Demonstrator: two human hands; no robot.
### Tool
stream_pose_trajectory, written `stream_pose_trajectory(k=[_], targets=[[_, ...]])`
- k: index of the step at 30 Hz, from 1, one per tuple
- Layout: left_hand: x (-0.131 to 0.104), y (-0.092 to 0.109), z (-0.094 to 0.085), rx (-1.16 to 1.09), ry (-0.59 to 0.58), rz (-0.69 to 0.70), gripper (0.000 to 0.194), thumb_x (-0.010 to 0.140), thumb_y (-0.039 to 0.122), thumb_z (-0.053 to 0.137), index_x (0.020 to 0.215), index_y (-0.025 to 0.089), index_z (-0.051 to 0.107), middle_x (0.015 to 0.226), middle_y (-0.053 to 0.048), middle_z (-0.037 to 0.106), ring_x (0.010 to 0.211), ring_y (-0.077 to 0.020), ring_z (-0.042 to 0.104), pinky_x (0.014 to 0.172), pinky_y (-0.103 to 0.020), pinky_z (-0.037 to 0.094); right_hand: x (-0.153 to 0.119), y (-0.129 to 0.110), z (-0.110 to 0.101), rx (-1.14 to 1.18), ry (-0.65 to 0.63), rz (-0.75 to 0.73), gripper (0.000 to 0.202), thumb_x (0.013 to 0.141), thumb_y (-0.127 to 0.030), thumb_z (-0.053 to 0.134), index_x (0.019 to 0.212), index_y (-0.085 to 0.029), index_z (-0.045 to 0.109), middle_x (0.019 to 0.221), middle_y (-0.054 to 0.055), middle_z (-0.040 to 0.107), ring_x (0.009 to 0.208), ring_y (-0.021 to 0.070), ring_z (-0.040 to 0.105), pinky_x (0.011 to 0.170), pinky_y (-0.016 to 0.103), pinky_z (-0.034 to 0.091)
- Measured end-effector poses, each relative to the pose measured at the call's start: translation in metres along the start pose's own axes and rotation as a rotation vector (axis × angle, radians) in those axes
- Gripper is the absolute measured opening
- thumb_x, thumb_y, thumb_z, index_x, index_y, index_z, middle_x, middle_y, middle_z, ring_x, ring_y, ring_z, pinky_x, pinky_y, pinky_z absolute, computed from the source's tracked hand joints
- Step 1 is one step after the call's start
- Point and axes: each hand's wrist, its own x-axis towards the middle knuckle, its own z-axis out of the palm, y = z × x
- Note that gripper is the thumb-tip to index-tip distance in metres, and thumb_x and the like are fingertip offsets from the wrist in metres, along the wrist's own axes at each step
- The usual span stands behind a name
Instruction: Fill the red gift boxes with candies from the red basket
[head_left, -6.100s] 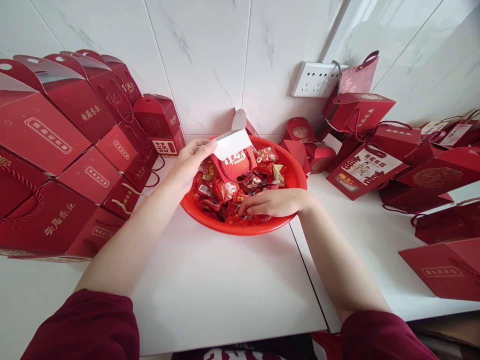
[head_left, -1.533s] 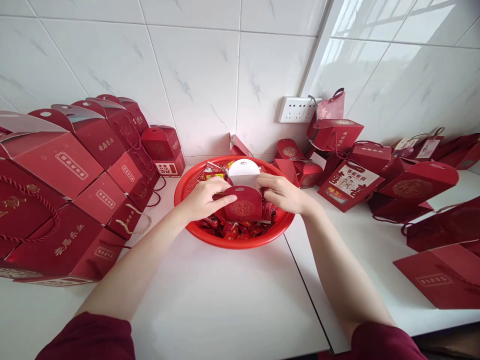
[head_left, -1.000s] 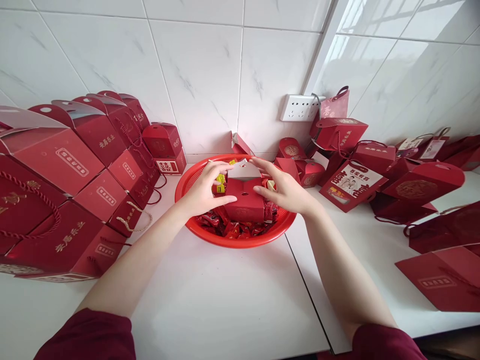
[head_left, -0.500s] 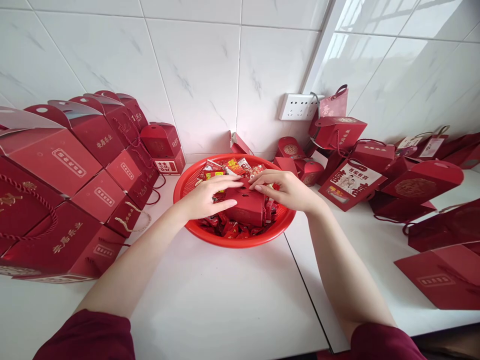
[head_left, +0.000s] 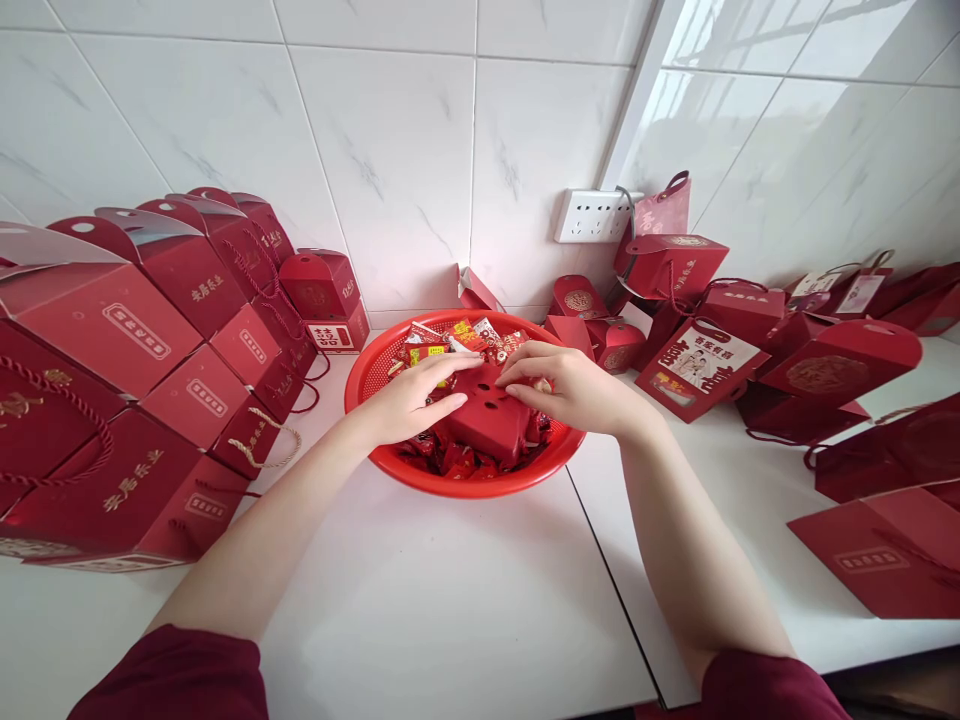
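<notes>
A small red cardboard gift box lies among wrapped candies in a red plastic basket. Its top flaps, with dark holes in them, are folded toward each other. My left hand grips the box's left side, fingers along the far edge and thumb on the near part. From the right, my right hand holds the flaps with bent fingertips near the holes. Candy packets in red, white and yellow wrappers show behind and around the box.
Stacked red gift boxes with rope handles stand at left on the white table. More red boxes crowd the right side. A power strip is on the tiled wall behind, and a red box sits behind the basket.
The gift box has turned and tilted slightly between my hands, and its holed flaps now show more from above. Both hands remain on it.
</notes>
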Motion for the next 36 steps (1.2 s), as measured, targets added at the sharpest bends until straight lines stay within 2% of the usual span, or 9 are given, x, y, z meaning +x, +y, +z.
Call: stream_pose_trajectory(k=[4,7,11,14,17,21,28,32,36], targets=[[-0.001,0.003,-0.001,0.04,0.114,-0.027,0.049,0.098,0.04,0.051,0.146,0.028,0.048,0.149,-0.005,0.053,0.14,-0.0228,0.047,0.118,-0.041,0.037,-0.004,-0.016,-0.01,0.009,-0.045,0.014,0.021,0.097,-0.027,0.056,0.086,-0.021,0.073,0.091,0.005,0.067,0.081,0.0179,0.062,0.078,0.035,0.051],[-0.004,0.015,-0.001,0.065,0.109,-0.056,0.05,0.101,0.047,0.042,0.145,0.026,0.05,0.149,-0.007,0.054,0.141,-0.0246,0.047,0.118,-0.042,0.036,-0.005,-0.019,-0.013,0.028,-0.028,0.011,0.019,0.097,-0.029,0.056,0.097,-0.023,0.074,0.101,0.005,0.068,0.088,0.0191,0.065,0.083,0.036,0.053],[-0.009,0.034,0.006,0.101,-0.038,-0.131,0.095,0.083,0.071,0.058,0.159,0.023,0.026,0.163,-0.011,0.033,0.149,-0.0342,0.033,0.12,-0.049,0.032,-0.005,-0.011,-0.011,0.04,0.019,-0.008,0.026,0.099,-0.031,0.053,0.117,-0.028,0.071,0.132,0.006,0.062,0.126,0.0246,0.057,0.107,0.042,0.046],[-0.011,0.044,0.017,0.165,-0.049,-0.222,0.124,0.069,0.079,0.066,0.162,0.024,0.006,0.169,-0.012,0.014,0.153,-0.0392,0.023,0.12,-0.054,0.029,-0.002,-0.003,-0.005,0.05,0.018,0.014,0.035,0.1,-0.029,0.048,0.131,-0.031,0.063,0.14,0.004,0.059,0.135,0.0247,0.051,0.112,0.045,0.042],[-0.011,0.049,0.024,0.173,-0.058,-0.309,0.117,0.076,0.08,0.057,0.162,0.025,0.002,0.169,-0.011,0.011,0.153,-0.0406,0.022,0.117,-0.055,0.032,0.0,-0.002,0.0,0.064,-0.034,0.141,0.043,0.097,-0.028,0.051,0.14,-0.031,0.055,0.139,0.004,0.061,0.128,0.0258,0.057,0.108,0.046,0.047],[-0.009,0.051,0.023,0.154,-0.211,-0.423,0.107,0.082,0.081,0.045,0.162,0.027,-0.002,0.168,-0.012,0.017,0.148,-0.0437,0.031,0.111,-0.058,0.037,0.002,-0.004,0.004,0.044,-0.165,0.328,0.048,0.096,-0.026,0.052,0.144,-0.028,0.05,0.131,0.005,0.067,0.118,0.0259,0.064,0.102,0.044,0.05],[-0.012,0.052,0.024,0.199,-0.215,-0.408,0.117,0.075,0.083,0.052,0.162,0.023,0.001,0.169,-0.012,0.012,0.152,-0.0429,0.024,0.117,-0.059,0.03,0.006,-0.004,0.016,-0.021,-0.13,0.28,0.045,0.094,-0.021,0.051,0.139,-0.025,0.053,0.129,0.008,0.068,0.118,0.0271,0.064,0.103,0.046,0.048],[-0.012,0.046,0.022,0.095,-0.109,-0.419,0.11,0.075,0.072,0.064,0.162,0.027,0.012,0.166,-0.011,0.025,0.148,-0.0425,0.033,0.114,-0.056,0.037,0.003,-0.005,0.009,0.097,-0.13,0.286,0.041,0.1,-0.037,0.048,0.14,-0.027,0.053,0.139,0.007,0.062,0.125,0.0264,0.059,0.108,0.046,0.044],[-0.007,0.034,0.01,-0.152,0.176,-0.252,0.076,0.086,0.049,0.063,0.153,0.025,0.038,0.156,-0.008,0.044,0.145,-0.0313,0.041,0.12,-0.045,0.033,-0.002,-0.003,-0.007,0.322,-0.004,0.337,0.049,0.102,-0.055,0.042,0.142,-0.03,0.052,0.149,0.005,0.053,0.136,0.0257,0.05,0.113,0.046,0.042]])
